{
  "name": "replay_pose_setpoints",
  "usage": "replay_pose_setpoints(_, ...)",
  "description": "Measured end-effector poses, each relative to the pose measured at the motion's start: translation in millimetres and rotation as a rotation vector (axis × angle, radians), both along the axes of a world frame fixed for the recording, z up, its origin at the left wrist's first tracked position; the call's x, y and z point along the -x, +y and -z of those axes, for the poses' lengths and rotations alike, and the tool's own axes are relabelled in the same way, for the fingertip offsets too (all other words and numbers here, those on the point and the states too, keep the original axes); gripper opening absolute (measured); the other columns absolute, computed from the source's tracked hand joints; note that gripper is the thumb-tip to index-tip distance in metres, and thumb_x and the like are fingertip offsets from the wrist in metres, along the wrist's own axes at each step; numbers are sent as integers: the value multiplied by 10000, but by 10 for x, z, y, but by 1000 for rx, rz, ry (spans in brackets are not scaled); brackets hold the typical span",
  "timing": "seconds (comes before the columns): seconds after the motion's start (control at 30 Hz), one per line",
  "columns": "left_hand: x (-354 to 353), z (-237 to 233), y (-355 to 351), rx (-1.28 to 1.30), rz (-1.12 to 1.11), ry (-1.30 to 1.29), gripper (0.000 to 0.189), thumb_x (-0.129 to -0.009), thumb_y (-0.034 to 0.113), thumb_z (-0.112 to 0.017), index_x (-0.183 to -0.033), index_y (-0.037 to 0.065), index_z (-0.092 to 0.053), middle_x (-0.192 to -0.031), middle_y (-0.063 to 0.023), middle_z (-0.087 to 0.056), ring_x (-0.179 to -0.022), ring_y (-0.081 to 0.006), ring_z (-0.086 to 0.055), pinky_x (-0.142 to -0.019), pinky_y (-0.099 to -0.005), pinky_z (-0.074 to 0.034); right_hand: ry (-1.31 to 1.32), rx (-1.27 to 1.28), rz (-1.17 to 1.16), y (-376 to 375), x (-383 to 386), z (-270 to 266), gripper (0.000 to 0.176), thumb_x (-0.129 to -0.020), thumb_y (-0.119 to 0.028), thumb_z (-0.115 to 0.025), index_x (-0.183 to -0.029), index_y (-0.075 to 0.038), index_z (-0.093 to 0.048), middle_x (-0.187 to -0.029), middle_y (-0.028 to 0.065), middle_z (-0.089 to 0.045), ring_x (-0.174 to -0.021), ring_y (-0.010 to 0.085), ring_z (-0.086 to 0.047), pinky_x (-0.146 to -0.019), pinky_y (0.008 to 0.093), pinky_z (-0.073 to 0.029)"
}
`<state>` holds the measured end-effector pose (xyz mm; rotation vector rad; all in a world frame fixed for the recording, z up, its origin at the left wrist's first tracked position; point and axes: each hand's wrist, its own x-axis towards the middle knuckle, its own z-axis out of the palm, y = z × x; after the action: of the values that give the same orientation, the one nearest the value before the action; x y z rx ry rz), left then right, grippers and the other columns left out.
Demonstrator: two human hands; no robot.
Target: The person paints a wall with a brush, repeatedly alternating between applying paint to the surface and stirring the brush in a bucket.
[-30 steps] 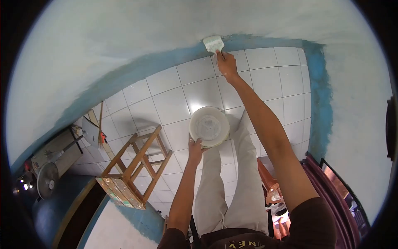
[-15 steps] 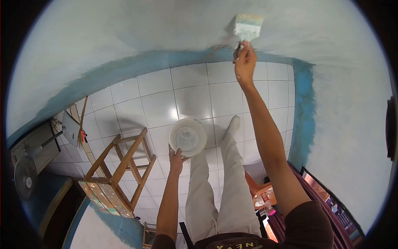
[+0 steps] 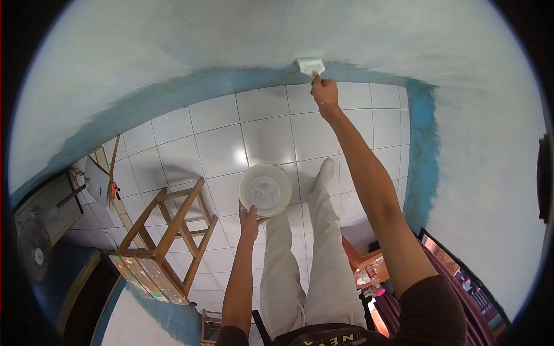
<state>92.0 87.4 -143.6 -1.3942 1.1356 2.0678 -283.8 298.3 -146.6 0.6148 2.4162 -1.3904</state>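
White floor tiles point(image 3: 271, 138) spread below you, with a wooden stool point(image 3: 167, 242) at 8 o'clock. Your left hand point(image 3: 250, 219) is closed on the near edge of the tub point(image 3: 265, 190); tilt it and paint could spill. At 12 o'clock your right hand point(image 3: 326, 95) pinches the brush point(image 3: 310, 65), its bristles on the wall's point(image 3: 231, 34) blue base. Drips could mark the tiles.
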Motion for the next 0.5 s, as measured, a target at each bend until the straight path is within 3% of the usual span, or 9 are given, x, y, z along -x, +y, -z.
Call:
replay_pose_setpoints(0.1,35,13,41,-26,-13,13,747,-888,-20,-468,-1538,208,-179,-1429,-186,-413,-1241,-381,-567,-874,-558,-623,76,-117,92,-135,-57,-917,568,-1009,-419,-519,-734,61,-647,-630,125,-627,-580,209,-581,-609,387,-461)
replay_pose_setpoints(0.17,11,44,75,-41,-35,9,743,-888,-17,-468,-1536,204,-179,-1427,-185,-415,-1240,-381,-568,-873,-558,-624,280,25,95,-151,-216,-1401,549,-1047,-394,-490,-705,23,-589,-571,40,-515,-535,130,-465,-538,339,-396)
replay_pose_setpoints(0.2,-18,90,106,-56,-43,17,741,-886,-12,-469,-1534,203,-182,-1426,-181,-417,-1233,-379,-574,-871,-555,-626,279,16,85,-173,-283,-1596,549,-1047,-394,-490,-705,23,-589,-571,40,-515,-535,130,-465,-538,339,-396)
replay_pose_setpoints(0.27,-19,132,170,-72,-51,29,738,-884,-8,-470,-1532,201,-184,-1424,-177,-420,-1226,-378,-580,-869,-553,-628,584,244,136,-243,-362,-1845,519,-1083,-362,-447,-681,-40,-502,-563,-29,-397,-549,66,-362,-502,280,-316)
replay_pose_setpoints(0.4,-11,89,247,-71,-76,38,689,-906,-7,-433,-1528,176,-199,-1434,-171,-407,-1235,-361,-565,-876,-533,-626,611,312,77,-312,-122,-1294,460,-1092,-353,-437,-722,-80,-460,-593,-44,-412,-544,47,-349,-497,253,-299)
replay_pose_setpoints(0.5,-87,138,302,-74,-87,20,706,-901,-4,-451,-1529,183,-188,-1427,-175,-414,-1227,-365,-575,-865,-533,-632,437,464,20,-265,-59,-96,482,-1073,-398,-468,-744,-50,-523,-605,-13,-476,-537,65,-428,-499,262,-336)
